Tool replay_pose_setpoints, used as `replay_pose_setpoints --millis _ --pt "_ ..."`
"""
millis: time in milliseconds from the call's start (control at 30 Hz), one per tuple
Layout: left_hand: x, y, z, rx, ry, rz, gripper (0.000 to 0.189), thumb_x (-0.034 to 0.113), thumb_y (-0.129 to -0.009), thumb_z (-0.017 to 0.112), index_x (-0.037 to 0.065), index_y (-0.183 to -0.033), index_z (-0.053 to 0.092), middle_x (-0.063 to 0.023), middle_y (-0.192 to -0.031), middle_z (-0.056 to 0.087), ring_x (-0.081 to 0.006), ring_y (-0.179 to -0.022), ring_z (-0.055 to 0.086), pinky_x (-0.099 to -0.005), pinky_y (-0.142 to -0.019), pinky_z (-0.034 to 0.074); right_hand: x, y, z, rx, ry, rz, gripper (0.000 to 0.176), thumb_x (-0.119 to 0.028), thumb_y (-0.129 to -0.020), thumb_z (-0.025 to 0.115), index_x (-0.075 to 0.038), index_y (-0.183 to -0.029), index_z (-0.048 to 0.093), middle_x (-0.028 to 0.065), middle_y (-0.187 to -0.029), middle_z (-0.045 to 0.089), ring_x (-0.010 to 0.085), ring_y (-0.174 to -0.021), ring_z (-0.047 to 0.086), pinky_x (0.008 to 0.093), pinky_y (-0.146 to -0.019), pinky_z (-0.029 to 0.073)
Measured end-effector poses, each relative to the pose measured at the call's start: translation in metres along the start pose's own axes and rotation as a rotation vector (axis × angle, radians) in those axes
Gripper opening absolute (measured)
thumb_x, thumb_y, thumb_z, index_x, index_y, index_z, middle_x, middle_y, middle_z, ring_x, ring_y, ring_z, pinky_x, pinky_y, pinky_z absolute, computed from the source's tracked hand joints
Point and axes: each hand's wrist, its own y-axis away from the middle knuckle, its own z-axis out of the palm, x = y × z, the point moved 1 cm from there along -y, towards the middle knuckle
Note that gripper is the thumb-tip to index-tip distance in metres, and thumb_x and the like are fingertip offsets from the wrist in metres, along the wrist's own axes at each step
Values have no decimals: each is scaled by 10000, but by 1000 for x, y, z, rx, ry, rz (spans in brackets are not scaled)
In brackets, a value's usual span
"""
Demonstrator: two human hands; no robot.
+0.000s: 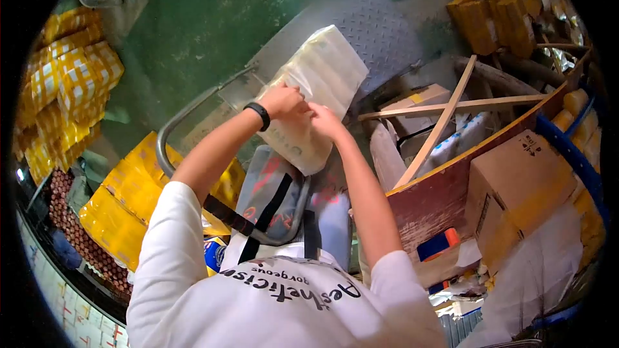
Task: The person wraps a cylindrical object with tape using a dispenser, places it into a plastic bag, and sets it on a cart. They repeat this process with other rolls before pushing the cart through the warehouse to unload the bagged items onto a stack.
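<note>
A box-shaped bundle in cloudy clear plastic lies tilted on a flatbed trolley with a grey diamond-plate deck. My left hand, with a black band at the wrist, is closed at the near part of the bundle, its fingers bent against the plastic. Close beside it, my right hand pinches the same loose wrap. The two hands nearly touch, and the exact fold between the fingertips is hidden. Loose plastic hangs toward me below the hands.
The trolley's tubular handle curves up at left and toward me. Yellow-taped parcels stand at left, with checked yellow-and-white packages behind. On the right, a wooden-sided bin holds cartons and crossed wooden slats. A cardboard box sits beside it.
</note>
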Motion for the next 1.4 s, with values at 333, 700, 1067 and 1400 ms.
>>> replay_pose_setpoints --millis 333,700,1067,1400 --pt "51 17 26 354 48 -329 82 214 -710 631 145 -753 623 -23 -805 562 -220 -917 521 -412 -881 354 -35 32 -22 -164 959 -91 183 -133 -728 629 -145 -900 690 119 -1124 444 284 -1156 392 429 -876 422" --pt "94 6 53 536 191 -382 117 214 -746 619 102 -717 600 -27 -756 558 -209 -854 522 -370 -918 351 -5 18 -43 -197 1091 -67 440 -144 -735 644 -328 -1129 580 74 -1135 468 257 -1116 438 462 -849 421" --pt "121 3 56 482 52 -465 167 234 -700 654 87 -730 580 -65 -749 555 -232 -852 521 -383 -912 351 -19 -17 -63 -600 855 -108 210 -167 -808 527 -139 -1003 599 169 -895 624 341 -840 599 409 -736 483" --pt "106 -5 74 529 265 -339 52 139 -679 593 102 -672 557 -56 -687 553 -233 -780 525 -367 -807 376 7 30 -53 -241 741 -383 205 -280 -796 595 -92 -839 527 132 -771 599 346 -757 605 452 -622 486"
